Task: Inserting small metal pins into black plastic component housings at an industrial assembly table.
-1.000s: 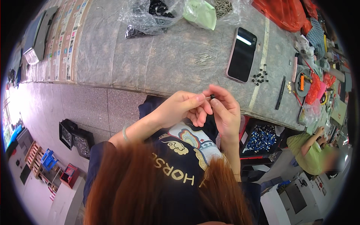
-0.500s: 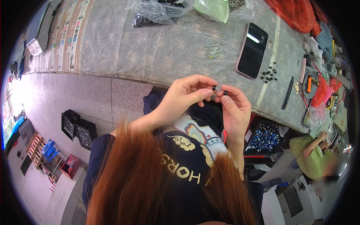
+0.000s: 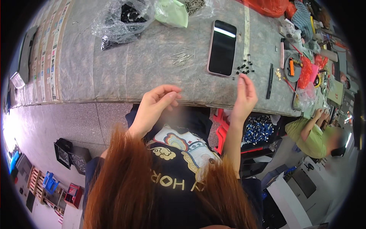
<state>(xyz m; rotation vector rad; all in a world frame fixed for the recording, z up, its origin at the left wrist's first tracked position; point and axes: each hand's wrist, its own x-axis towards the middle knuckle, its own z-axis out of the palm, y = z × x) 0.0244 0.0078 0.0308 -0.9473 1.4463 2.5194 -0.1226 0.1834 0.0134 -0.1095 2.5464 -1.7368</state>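
Note:
My right hand (image 3: 245, 97) reaches to the table's front part, thumb and fingers pinched around a thin metal pin with black ends (image 3: 236, 78). Just beyond its fingertips lies a cluster of small black caps (image 3: 244, 70), some fitted on pins. My left hand (image 3: 155, 105) hovers at the table's front edge, its fingers loosely curled and apart, with nothing visible in them. Farther in, a small pile of thin metal pins (image 3: 180, 58) lies loose on the grey table (image 3: 145, 70).
A dark-screened phone (image 3: 222, 47) lies beside the caps. Clear bags of black parts (image 3: 131, 19) and a green bag (image 3: 171, 13) stand at the back. A black pen-like tool (image 3: 270, 81) lies to the right. Below the edge sits a bin of blue and white pieces (image 3: 259, 129). A co-worker in green (image 3: 309, 139) works at right.
My hands have parted. The right has moved forward to the black caps with the pin; the left has drawn away from it. The whole view has shifted too.

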